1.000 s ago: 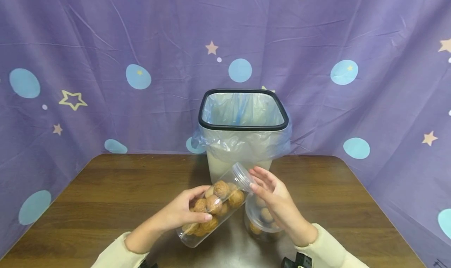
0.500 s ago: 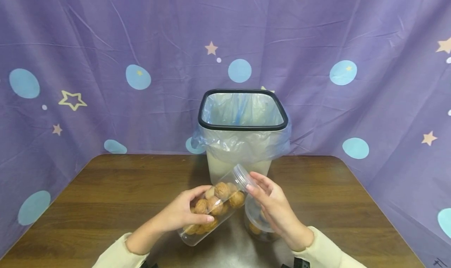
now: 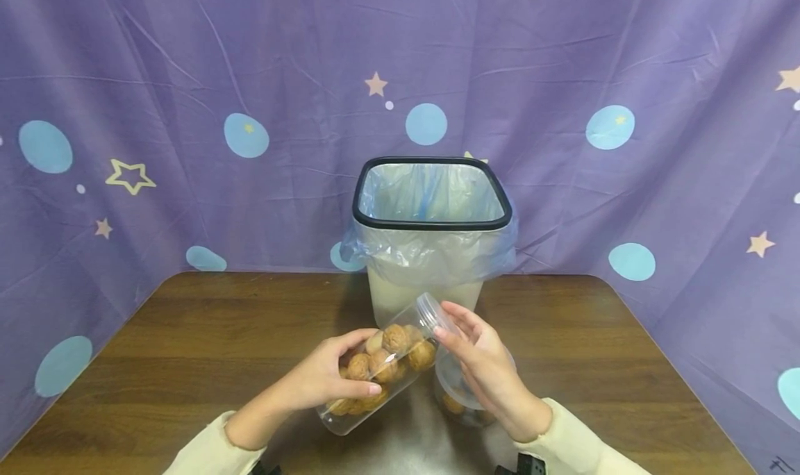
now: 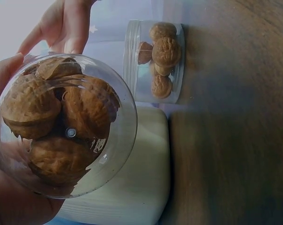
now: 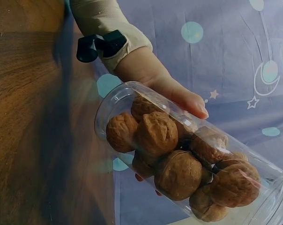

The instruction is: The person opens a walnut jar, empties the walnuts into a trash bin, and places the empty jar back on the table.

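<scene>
My left hand [image 3: 334,374] grips a tall clear plastic jar [image 3: 350,423] of walnuts [image 3: 384,364] around its body. The jar tilts up to the right above the table. At its upper end, my right hand [image 3: 494,364] holds the clear screw lid [image 3: 431,312] between thumb and fingers. Below the right hand stands a shorter, wider lidded jar [image 3: 446,374], partly hidden by that hand; several walnuts [image 4: 166,52] show inside it in the left wrist view. The left wrist camera looks onto the held jar's base [image 4: 120,159], with walnuts pressed against it.
A pale trash bin [image 3: 400,294] with a black rim [image 3: 431,226] and a bluish plastic liner [image 3: 437,256] stands just behind the jars. The brown wooden table [image 3: 237,336] ends at a purple patterned curtain [image 3: 300,114].
The right hand has shifted slightly left and turned a little at the lid, its thumb moving along the lid's edge. The left hand and tall jar stay nearly in place.
</scene>
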`<state>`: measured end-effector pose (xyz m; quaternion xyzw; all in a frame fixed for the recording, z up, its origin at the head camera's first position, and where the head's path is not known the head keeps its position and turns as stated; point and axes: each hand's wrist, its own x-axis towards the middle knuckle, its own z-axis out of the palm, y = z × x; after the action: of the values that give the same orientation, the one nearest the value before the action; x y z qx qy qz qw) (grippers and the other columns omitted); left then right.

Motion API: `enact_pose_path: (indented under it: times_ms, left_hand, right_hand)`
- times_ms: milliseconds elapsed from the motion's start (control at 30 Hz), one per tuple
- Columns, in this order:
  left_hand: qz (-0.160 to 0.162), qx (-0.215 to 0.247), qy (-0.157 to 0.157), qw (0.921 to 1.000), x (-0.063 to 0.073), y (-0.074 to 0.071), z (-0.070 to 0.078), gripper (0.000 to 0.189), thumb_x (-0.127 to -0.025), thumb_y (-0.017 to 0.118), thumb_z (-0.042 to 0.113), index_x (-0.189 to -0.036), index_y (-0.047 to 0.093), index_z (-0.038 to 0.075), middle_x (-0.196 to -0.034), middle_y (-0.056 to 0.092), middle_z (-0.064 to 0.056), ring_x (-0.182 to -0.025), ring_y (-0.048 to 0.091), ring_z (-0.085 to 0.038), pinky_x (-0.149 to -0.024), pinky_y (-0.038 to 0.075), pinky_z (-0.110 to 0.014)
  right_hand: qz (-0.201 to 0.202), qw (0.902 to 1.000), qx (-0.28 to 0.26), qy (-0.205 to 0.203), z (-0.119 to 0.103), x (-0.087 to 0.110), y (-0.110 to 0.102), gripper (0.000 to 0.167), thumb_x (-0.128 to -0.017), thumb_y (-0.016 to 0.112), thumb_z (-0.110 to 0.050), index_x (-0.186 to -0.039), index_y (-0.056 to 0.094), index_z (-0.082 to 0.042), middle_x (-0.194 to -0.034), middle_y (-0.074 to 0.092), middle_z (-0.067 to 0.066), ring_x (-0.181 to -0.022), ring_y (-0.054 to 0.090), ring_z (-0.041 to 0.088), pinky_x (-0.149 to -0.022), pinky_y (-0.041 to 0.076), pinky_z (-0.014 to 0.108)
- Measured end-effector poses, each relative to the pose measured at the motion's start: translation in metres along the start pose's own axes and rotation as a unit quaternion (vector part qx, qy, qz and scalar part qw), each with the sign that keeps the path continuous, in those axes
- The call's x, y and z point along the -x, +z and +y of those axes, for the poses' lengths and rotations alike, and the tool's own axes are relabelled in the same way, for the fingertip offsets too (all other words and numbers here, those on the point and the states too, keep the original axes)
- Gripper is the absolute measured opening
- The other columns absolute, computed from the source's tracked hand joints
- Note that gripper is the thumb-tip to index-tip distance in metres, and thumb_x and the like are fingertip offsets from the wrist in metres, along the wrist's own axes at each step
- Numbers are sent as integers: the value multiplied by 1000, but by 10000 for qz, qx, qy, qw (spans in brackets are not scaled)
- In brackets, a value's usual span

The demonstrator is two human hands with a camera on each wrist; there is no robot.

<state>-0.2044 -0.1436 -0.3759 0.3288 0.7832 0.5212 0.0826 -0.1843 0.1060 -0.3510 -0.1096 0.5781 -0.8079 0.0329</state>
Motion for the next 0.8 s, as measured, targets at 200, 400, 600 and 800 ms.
enact_pose_path:
  times_ms: [200, 400, 600, 800]
  left_hand:
    - [-25, -49, 92, 9999, 0, 0, -2, 64, -74, 77, 17, -130, 50, 2, -104, 65, -8, -90, 62, -12, -78, 53, -27]
    - [-60, -30, 131, 9999, 1, -1, -2, 63, -74, 77, 16, -129, 50, 0, -104, 65, -10, -90, 62, -12, -78, 53, -27]
    - [-268, 384, 146, 9988, 3, -1, -2, 60, -76, 74, 12, -129, 49, -2, -106, 64, -13, -92, 62, -13, -79, 54, -29]
    - [-493, 956, 350, 9936, 2, -1, -2, 56, -77, 71, 8, -127, 49, -5, -107, 63, -17, -94, 63, -16, -82, 54, -32]
  right_hand:
    - [-18, 10000, 49, -27, 0, -1, 1, 68, -81, 64, -7, -137, 31, 14, -136, 38, 30, -115, 47, 19, -95, 43, 19]
    - [-194, 9998, 64, -90, 2, -2, -1, 67, -80, 64, -6, -136, 32, 13, -134, 39, 28, -116, 47, 19, -96, 43, 21]
    - [-529, 9984, 128, -173, 3, -3, -6, 68, -81, 64, -7, -136, 30, 14, -136, 38, 28, -117, 47, 19, -97, 43, 23]
    - [-956, 9943, 31, -463, 8, -6, -15, 72, -81, 65, -9, -137, 27, 16, -135, 42, 18, -118, 49, 18, -97, 44, 25]
